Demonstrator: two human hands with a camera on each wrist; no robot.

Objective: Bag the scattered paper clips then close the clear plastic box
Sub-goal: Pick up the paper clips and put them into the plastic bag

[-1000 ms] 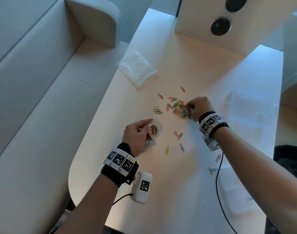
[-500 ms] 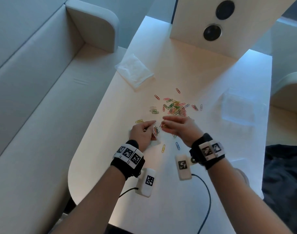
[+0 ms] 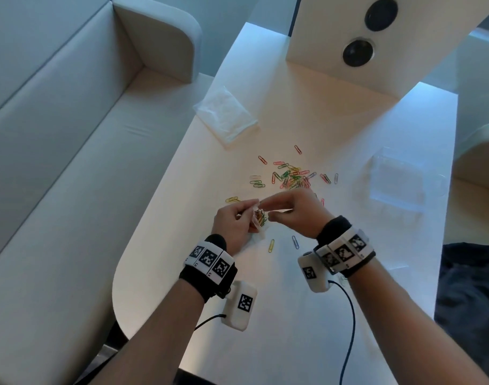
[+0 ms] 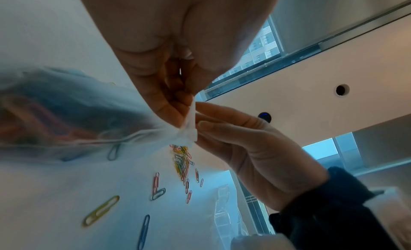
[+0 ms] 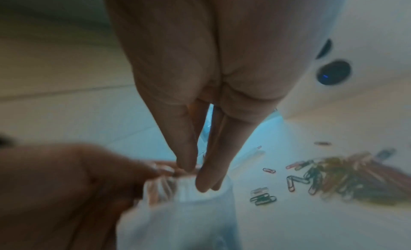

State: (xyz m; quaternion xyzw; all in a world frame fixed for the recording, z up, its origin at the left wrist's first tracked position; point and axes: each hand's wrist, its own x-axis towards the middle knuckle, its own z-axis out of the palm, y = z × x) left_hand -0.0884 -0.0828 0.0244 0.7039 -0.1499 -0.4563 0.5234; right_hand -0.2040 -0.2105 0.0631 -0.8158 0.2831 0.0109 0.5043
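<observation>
Moved: right hand (image 3: 290, 211) now off the clip pile (image 3: 293, 176), fingertips pinched at the bag (image 3: 258, 218) mouth.
Left hand (image 3: 233, 223): pinches bag rim.
Pile: beyond bag, right hand nearer.

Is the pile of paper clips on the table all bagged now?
No: a pile of colored paper clips lies on the table beyond the hands, outside the bag.

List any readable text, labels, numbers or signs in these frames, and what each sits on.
No readable words or brand names anywhere.
Black-and-white square marker tags on the left wristband, the right wristband and both white wrist camera units: patterns only, no words.
Tiny marks under the wristband tags: too small to read.
Clear plastic bag, coloured paper clips, clear plastic box: no print visible.
</observation>
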